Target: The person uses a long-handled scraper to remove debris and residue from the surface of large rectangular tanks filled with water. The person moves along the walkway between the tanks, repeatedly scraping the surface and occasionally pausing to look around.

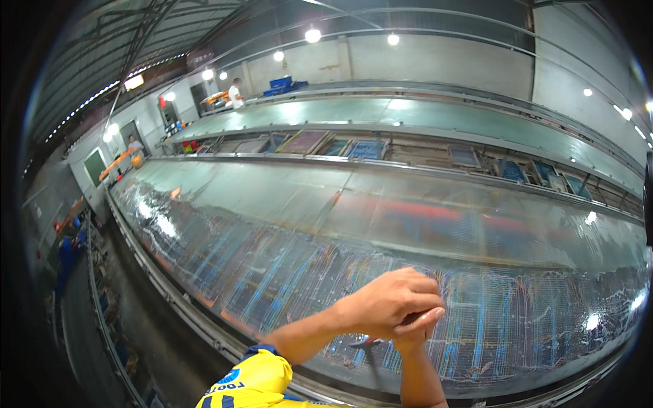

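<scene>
My left hand (389, 300) reaches in from the lower left, its fingers curled closed. It overlaps my right hand (420, 328), which comes up from below with its folded fingers partly covered. Whatever lies inside the two hands, if anything, is hidden. Both are over a long table (286, 194) that looks wet and glossy. Beneath and around them its surface carries a patterned band (476, 319) of blue, orange and purple stripes. Close to the left wrist is a dark T-shaped thing (368, 344) with a touch of red; its kind is unclear.
Metal rails edge the table. Beyond it runs another long greenish table (442, 114), with several framed screens (367, 149) stored beneath. Blue crates (280, 85) stand at the far end. One person (235, 94) is at the back, another (135, 144) at the far left. An aisle (146, 289) runs along the left.
</scene>
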The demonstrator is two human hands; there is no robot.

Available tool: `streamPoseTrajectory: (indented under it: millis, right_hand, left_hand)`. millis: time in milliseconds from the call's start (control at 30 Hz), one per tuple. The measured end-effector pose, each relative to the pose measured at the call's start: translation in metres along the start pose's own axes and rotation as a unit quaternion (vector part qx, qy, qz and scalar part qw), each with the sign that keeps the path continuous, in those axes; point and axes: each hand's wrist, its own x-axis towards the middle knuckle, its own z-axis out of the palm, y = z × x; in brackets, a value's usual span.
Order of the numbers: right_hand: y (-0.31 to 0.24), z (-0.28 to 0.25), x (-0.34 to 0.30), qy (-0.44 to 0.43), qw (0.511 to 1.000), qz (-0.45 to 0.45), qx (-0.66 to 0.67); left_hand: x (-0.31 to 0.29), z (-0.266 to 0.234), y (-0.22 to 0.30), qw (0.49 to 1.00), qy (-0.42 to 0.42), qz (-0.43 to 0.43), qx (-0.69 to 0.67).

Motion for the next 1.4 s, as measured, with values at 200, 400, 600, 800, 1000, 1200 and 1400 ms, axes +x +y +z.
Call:
streamPoseTrajectory:
  millis: [200,400,600,800,1000,1200,1400]
  right_hand:
    - [0.005,-0.006,0.0,0.037,0.999,0.006,-0.03]
    - [-0.015,0.02,0.03,-0.02,0.994,-0.052,-0.097]
    - [-0.021,0.059,0.025,-0.094,0.983,-0.087,-0.128]
    - [-0.033,0.074,0.01,-0.133,0.974,-0.099,-0.152]
    - [-0.046,0.087,-0.001,-0.168,0.965,-0.111,-0.166]
    - [-0.055,0.118,-0.004,-0.211,0.959,-0.111,-0.155]
    - [-0.052,0.148,-0.004,-0.28,0.944,-0.093,-0.148]
  left_hand:
    - [0.0,0.025,-0.012,0.991,0.116,0.069,0.001]
    - [0.002,0.019,-0.005,0.994,0.08,0.048,0.062]
    - [-0.029,0.014,-0.001,0.983,0.178,0.041,-0.016]
    - [-0.046,0.012,0.013,0.981,0.186,0.049,-0.017]
    - [-0.055,0.002,0.014,0.973,0.202,0.072,-0.091]
    - [-0.08,-0.014,0.016,0.963,0.244,0.071,-0.087]
    - [-0.111,-0.025,0.021,0.947,0.305,0.04,-0.093]
